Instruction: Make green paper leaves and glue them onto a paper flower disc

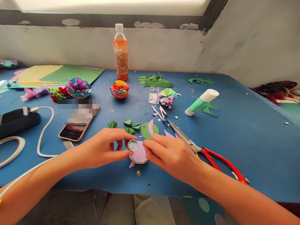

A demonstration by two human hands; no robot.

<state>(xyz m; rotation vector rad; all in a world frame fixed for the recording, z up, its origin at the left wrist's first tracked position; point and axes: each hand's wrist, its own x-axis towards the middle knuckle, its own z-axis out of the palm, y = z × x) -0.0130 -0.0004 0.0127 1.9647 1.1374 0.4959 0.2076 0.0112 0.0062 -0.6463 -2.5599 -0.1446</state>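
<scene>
Between the thumb and fingers of my left hand (105, 147) is a small round grey piece (132, 145) with a pale, whitish middle, its open face turned up; its exact kind I cannot make out. My right hand (172, 154) is closed in a pinch close beside it, and the fingertips hide whatever they may hold. Below both hands lies a pink paper circle (140, 154) with a thin darker rim. Just behind it rest a green paper circle (146, 130) with a pink crescent on it and several folded green paper pieces (129, 130).
Red-handled scissors (191, 143) lie by my right forearm, near a compass (161, 115) and a tilted glue stick (201, 101). Paper flower balls (119, 89), a bottle (122, 56) and green scraps (157, 80) stand farther back. A phone (78, 123) and white cable (43, 131) are left.
</scene>
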